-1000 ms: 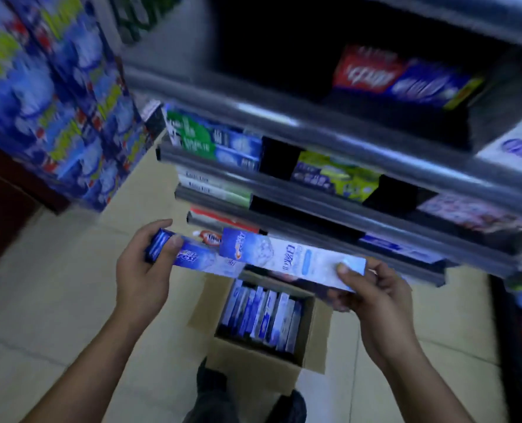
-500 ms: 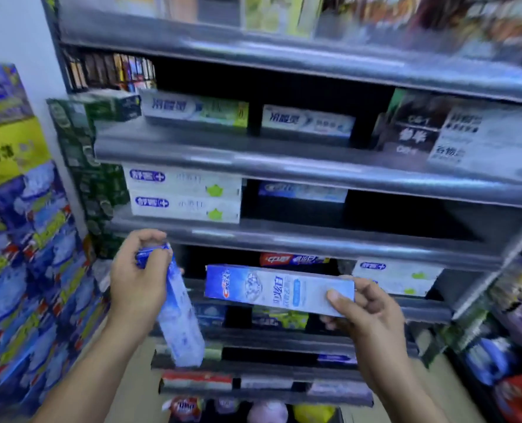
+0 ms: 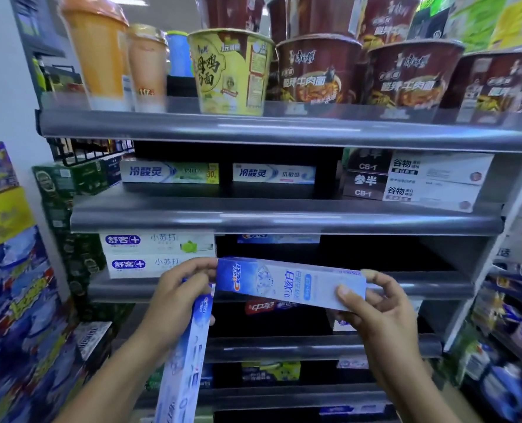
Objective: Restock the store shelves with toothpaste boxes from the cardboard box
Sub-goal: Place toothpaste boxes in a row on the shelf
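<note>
Before the shelves: within the last second the view has swung up from the floor to the shelf fronts, and the cardboard box is now out of sight below.
Right hand [image 3: 375, 306]: thumb in front and fingers behind pinch the right end of the level box [image 3: 287, 282], which is held just in front of the dark gap on the shelf [image 3: 421, 290].
Left hand [image 3: 180, 297]: its fingers are curled round the top of the second box [image 3: 186, 361], which has swung from level to hanging down. Whether they touch the level box, I cannot tell.
Gap: beside the stacked white boxes [image 3: 156, 254], with a blue box [image 3: 278, 238] lying at its back.
Meaning: picking looks finished and placing is at hand. I'd judge the level box goes in first.
</note>
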